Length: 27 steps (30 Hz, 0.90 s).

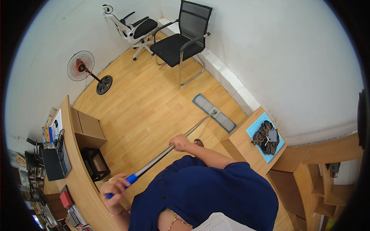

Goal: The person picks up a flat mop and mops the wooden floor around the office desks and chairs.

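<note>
A flat floor mop with a long metal pole (157, 158) slants across in front of me. My left hand (114, 186) is wrapped round the blue grip (132, 179) at the pole's upper end. Farther down, my right hand (179, 143) is closed round the bare metal. The wide grey mop head (214, 112) with blue edges lies flat on the wood-look floor (135, 92), between the black chair and the wooden cabinet on the right. One sandaled foot (199, 143) shows beside the pole, just beyond my right hand.
A black mesh chair (179, 46) and a white-framed swivel chair (135, 30) stand at the far wall. A standing fan (103, 82) is at far left. On the left desk (79, 154) sits a laptop (58, 163). Patterned cloth (266, 138) lies on the right cabinet (243, 144).
</note>
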### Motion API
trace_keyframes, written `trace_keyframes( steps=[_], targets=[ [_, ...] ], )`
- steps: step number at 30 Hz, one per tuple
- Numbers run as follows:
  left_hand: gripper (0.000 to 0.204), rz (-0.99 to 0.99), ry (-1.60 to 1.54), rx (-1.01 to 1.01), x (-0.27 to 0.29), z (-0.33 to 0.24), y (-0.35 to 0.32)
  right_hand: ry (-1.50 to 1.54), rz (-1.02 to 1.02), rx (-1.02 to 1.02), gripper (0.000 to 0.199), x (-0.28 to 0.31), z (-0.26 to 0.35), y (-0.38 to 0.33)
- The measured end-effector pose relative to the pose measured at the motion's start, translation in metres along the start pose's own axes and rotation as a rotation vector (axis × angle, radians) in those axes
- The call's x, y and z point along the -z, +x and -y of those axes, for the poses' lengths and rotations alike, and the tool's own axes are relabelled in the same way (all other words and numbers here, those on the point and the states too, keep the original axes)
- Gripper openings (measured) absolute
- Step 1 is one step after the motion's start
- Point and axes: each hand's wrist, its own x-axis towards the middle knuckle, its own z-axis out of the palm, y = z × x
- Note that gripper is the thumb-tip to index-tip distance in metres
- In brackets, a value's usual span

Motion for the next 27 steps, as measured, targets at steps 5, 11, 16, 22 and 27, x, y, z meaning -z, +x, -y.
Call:
trace_keyframes(
  steps=[5,11,16,22,27],
  targets=[
    [0.031,0.081,0.041,-0.148,0.040,-0.083,-0.023,0.100,0.316,0.213,0.022,-0.009,0.103,0.022],
    [0.030,0.307,0.182,-0.277,0.037,-0.111,-0.024,0.070,0.491,0.429,0.020,0.008,0.126,0.025],
    [0.031,0.379,0.119,-0.290,0.015,-0.066,0.006,0.067,0.309,0.299,0.021,0.030,0.065,0.031],
    [0.033,0.066,-0.147,-0.153,-0.064,0.027,0.075,0.029,-0.110,0.135,0.017,0.075,-0.067,0.048],
    [0.028,0.338,-0.076,-0.045,-0.104,0.088,0.143,-0.089,-0.265,-0.201,0.015,0.122,-0.165,0.041]
  ],
)
